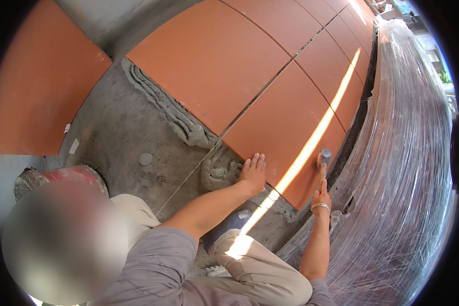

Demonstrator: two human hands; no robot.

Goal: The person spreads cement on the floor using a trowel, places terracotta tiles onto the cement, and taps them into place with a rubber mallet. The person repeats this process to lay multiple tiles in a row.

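My left hand (253,173) rests flat on the near edge of an orange floor tile (283,127), fingers stretched out. In my right hand (321,196), a mallet (325,157) with a wooden handle and a grey head is gripped. The mallet head is over the right part of the same tile; whether it touches the surface I cannot tell. Wet grey mortar (222,171) bulges out beside the tile edge near my left hand. More mortar (173,115) lies in ridges along the neighbouring tile (214,56).
A stack wrapped in clear plastic (392,178) stands close on the right. A taut string line (188,176) crosses the rough floor (122,122). At the left are a loose orange tile (41,86) and a red bucket (79,175). A blurred round patch covers the lower left.
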